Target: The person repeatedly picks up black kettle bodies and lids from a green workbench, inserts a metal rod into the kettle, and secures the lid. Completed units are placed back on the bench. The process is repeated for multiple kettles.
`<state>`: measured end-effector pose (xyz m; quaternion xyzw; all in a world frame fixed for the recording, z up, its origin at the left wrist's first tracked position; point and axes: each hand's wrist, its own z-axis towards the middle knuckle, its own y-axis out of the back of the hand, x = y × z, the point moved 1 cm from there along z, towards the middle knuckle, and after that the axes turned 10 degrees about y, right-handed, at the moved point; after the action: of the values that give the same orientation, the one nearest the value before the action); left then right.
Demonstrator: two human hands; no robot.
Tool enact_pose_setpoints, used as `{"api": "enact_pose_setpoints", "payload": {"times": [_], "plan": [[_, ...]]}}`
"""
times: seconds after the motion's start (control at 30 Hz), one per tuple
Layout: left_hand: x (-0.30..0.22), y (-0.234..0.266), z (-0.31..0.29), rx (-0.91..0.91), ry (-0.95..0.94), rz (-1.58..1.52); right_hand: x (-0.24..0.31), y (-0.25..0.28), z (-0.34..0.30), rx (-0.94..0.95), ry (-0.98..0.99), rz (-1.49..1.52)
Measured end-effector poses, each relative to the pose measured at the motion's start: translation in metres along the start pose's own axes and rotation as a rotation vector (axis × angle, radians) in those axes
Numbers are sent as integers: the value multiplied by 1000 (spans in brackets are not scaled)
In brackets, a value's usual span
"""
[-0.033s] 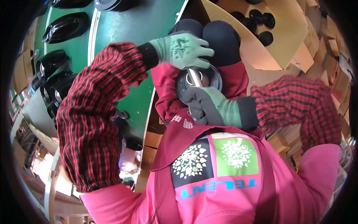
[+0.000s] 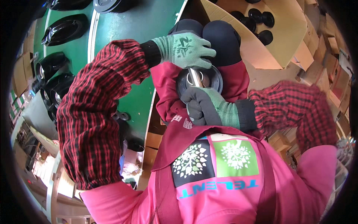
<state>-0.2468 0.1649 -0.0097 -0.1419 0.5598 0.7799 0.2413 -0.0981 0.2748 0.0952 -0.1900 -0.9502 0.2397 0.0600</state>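
Note:
A round black part (image 2: 218, 83) with a rimmed disc shape rests in my lap, and a ring of bright metal shows at its middle. A shiny metal bar (image 2: 195, 77) runs across the disc. My right hand (image 2: 207, 106), in a green glove with dark grey palm and fingers, is closed in a fist around the bar's near end. My left hand (image 2: 186, 50), gloved in green, lies over the far rim of the part, fingers bent to the right and slightly apart. Its thumb and the bar's far end are hidden beneath it.
At the left stands a green table (image 2: 130, 26) with several glossy black housings (image 2: 65, 29) and a dark round piece (image 2: 108, 4). An open cardboard box (image 2: 283, 41) at the far right holds several black knob-like pieces (image 2: 265, 37). More cartons (image 2: 330, 71) stack along the right.
My right forearm has shifted slightly inward to the left. Both hands stay at the same places on the part and bar.

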Motion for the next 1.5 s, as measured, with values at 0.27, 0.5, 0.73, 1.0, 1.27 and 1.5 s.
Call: {"api": "enact_pose_setpoints", "payload": {"times": [0.27, 0.5, 0.73, 1.0, 1.27, 1.5], "plan": [[-31, 12, -3, 128, 427, 139, 23, 6, -17, 145, -133, -10], [-79, 8, 18, 318, 941, 1071, 158, 44, 0, -228, 997, -1654], [-104, 52, 27, 775, 1187, 500, 125, 18, 149, 741, 1983, -1721], [-130, 98, 15, 339, 2126, -1020, 113, -31, 162, 839, 1381, -2127], [-104, -8, -29, 400, 2230, -387, 79, -38, 180, 446, 993, -1552], [-154, 32, 31, 14, 2120, -226, 64, -15, 166, 211, 1273, -1389]]}}
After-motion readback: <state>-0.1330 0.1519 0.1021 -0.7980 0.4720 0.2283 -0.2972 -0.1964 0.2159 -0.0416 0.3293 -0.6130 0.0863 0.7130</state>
